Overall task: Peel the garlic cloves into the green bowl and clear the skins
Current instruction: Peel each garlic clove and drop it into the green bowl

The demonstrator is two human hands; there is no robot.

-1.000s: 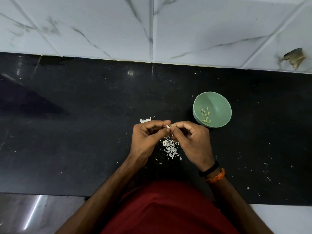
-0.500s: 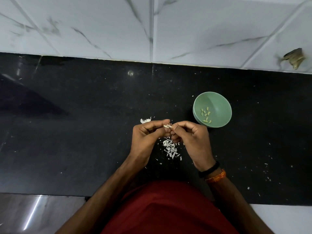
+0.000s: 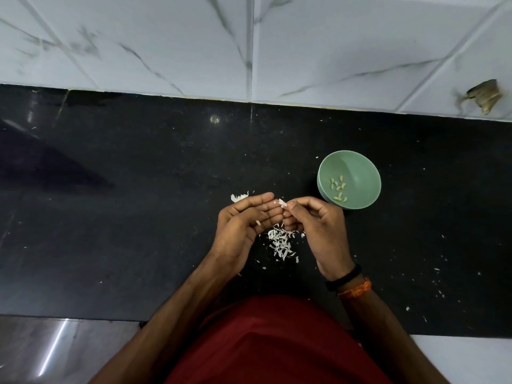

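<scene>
Under hands (image 3: pixel 243 225), papery flaky skins (image 3: pixel 281 243)

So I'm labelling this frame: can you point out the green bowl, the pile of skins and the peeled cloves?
green bowl (image 3: pixel 360 167): head view, bare inner wall.
pile of skins (image 3: pixel 281 242): head view, middle of the heap on the counter.
peeled cloves (image 3: pixel 338 188): head view, cluster in the bowl's bottom.

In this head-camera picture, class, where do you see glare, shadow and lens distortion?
Head view: small glare spot on the black counter near the wall; bright streak on the lower ledge; soft dark shadow across the counter's left; wall tile seams splay from wide-angle distortion; the green bowl and skins are sharp.
</scene>
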